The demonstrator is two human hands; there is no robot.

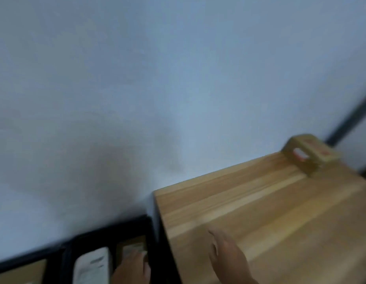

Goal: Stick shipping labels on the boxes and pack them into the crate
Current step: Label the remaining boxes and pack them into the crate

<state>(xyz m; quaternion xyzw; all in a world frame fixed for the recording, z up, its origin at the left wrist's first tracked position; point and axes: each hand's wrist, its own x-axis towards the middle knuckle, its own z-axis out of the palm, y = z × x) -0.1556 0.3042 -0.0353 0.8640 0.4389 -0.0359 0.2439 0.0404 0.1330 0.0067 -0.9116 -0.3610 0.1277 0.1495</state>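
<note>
The right hand [227, 257] lies low over the pale wooden counter [270, 201], palm down, fingers straight and slightly spread, holding nothing. Blur hides whether it touches the wood.

The left hand [133, 268] reaches down into the black plastic crate [108, 228], which sits lower than the counter and just beside its left edge. Its fingers [141, 257] lie on the near end of a brown cardboard box with a white shipping label [133, 247] on its top face. The motion blur is too heavy to tell whether the fingers are gripping the box or only resting on it.

Just left of that box, inside the same crate, lies a white-grey oblong box [92, 267] with faint dark printing, its long side running towards the wall. Further left, past a black bar, a flat brown cardboard surface [20, 272] shows at the bottom edge; whether it belongs to the same crate cannot be told.

At the far right end of the counter, well apart from both hands, stands a small brown cardboard box with red markings [310, 155] and a pale patch on its near face.

A plain white wall [157, 78] rises behind the crate and counter, and a dark slanted strip [352, 119] runs along its right edge.
</note>
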